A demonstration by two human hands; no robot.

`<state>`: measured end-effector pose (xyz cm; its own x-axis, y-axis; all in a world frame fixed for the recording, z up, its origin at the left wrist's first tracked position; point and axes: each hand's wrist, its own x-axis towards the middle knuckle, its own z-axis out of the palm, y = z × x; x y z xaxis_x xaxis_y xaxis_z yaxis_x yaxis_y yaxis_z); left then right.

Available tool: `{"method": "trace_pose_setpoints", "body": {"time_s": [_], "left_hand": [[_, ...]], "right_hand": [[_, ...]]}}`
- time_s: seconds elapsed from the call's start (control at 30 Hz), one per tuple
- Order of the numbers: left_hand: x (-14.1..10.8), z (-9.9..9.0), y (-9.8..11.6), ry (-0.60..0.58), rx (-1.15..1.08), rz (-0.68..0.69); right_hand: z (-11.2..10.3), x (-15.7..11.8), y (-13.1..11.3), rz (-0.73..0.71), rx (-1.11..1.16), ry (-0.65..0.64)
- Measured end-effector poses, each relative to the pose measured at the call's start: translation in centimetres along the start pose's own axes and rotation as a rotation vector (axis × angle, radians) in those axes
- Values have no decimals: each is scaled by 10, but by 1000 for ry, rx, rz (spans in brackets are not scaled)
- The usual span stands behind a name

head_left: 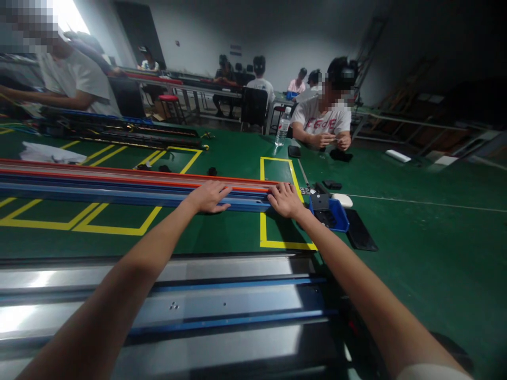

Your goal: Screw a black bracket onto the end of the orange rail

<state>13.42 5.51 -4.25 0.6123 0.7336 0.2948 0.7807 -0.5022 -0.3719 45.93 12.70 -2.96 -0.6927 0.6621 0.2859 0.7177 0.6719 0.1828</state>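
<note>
Long blue metal rails (166, 199) lie across the green table, alongside an orange-edged rail (241, 182). My left hand (208, 197) is around the near blue rail, its thumb on the near side and its fingers over the top. Farther right, my right hand (285, 200) is closed over the rails' right end, fingers bent across them and reaching the orange edge. Its thumb is hard to make out. Just right of this hand is a blue tray (339, 217) with black parts in it.
Broad silver profiles with blue strips (237, 301) lie nearest me. Yellow tape (214, 230) marks the tabletop. A black phone-like slab (361, 230), a white rounded object (342, 200) and a water bottle (282, 128) are beyond. A person (322, 116) sits across the table, handling something small.
</note>
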Motion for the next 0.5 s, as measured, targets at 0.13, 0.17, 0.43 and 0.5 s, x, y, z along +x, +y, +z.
{"method": "trace_pose_setpoints", "body": {"time_s": [0.13, 0.17, 0.43, 0.5], "left_hand": [[0, -4, 2, -26, 3, -20], [1, -5, 3, -33, 2, -26], [2, -22, 23, -44, -9, -85], [-8, -32, 32, -28, -9, -86]], "right_hand": [[-3, -1, -3, 3, -14, -1], [-4, -2, -3, 4, -17, -2], [-21, -10, -19, 43, -10, 34], [-27, -18, -27, 57, 6, 51]]}}
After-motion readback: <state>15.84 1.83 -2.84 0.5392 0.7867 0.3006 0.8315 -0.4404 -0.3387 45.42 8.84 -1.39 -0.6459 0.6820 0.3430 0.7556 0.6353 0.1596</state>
